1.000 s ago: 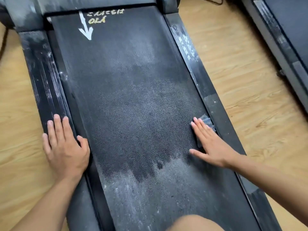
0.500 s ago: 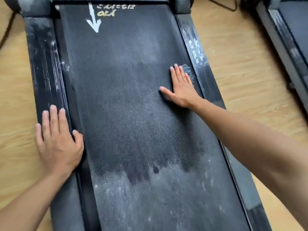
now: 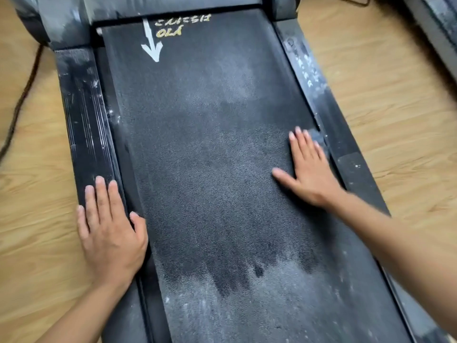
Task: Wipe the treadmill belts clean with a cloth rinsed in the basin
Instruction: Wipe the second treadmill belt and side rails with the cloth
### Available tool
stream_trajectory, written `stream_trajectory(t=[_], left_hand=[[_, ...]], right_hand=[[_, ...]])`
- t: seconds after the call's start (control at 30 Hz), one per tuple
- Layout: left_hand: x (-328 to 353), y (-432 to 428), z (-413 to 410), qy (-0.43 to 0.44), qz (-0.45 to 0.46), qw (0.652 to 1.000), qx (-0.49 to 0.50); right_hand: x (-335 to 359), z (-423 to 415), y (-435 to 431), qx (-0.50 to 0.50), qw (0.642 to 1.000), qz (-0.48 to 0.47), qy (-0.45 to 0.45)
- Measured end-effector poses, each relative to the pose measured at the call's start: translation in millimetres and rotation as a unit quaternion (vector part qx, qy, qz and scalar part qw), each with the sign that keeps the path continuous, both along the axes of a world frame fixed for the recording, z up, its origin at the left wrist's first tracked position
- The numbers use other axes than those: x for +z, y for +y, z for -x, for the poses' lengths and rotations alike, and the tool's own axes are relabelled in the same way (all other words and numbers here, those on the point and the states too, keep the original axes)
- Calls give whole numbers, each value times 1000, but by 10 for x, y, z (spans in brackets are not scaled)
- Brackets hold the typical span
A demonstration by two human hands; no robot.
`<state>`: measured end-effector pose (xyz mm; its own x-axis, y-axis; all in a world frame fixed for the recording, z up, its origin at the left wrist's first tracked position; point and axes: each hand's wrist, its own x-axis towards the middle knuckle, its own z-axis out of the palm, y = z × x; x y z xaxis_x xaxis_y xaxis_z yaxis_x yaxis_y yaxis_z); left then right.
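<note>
Wood-grain laminate floor point(image 3: 385, 100) surrounds a black treadmill, whose textured belt point(image 3: 212, 184) carries a painted white arrow point(image 3: 151, 47) well ahead of both hands. Between the hands the belt reads dark and damp; nearer the person it is grey with streaked dust, so much wiping likely remains. Left hand point(image 3: 108, 233) lies flat, fingers together, on the ribbed plastic side rail point(image 3: 86, 125), apparently as a brace for leaning. Right hand point(image 3: 310, 169), fingers spread, presses a small grey cloth point(image 3: 319, 138) against the belt's right edge; only a crumpled corner shows beyond the fingertips. No basin is in view.
</note>
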<state>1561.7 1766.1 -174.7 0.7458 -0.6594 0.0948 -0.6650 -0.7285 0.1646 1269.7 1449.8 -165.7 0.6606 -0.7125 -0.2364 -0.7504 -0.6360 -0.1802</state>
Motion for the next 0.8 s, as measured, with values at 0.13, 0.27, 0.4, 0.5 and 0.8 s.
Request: stream_trajectory(t=[0.13,0.27,0.4,0.5,0.8], left_hand=[[1,8,-5,5,-12,1000,-4],[31,9,2,7,-10,1000,-4],[50,-4,6,11,-7,1000,1],[52,-5,6,15,-2,1000,1],[59,-10,-5,9,-1,1000,2]], right_hand=[[105,-873,-833,-35,999,2,2],[218,-1006,-1004,-27,999,-16,14],[248,-783,-864,-13,999,-37,11],[218,-379,-527,1,999,-38,5],[121,1278,1349,-45,997,-46,43]])
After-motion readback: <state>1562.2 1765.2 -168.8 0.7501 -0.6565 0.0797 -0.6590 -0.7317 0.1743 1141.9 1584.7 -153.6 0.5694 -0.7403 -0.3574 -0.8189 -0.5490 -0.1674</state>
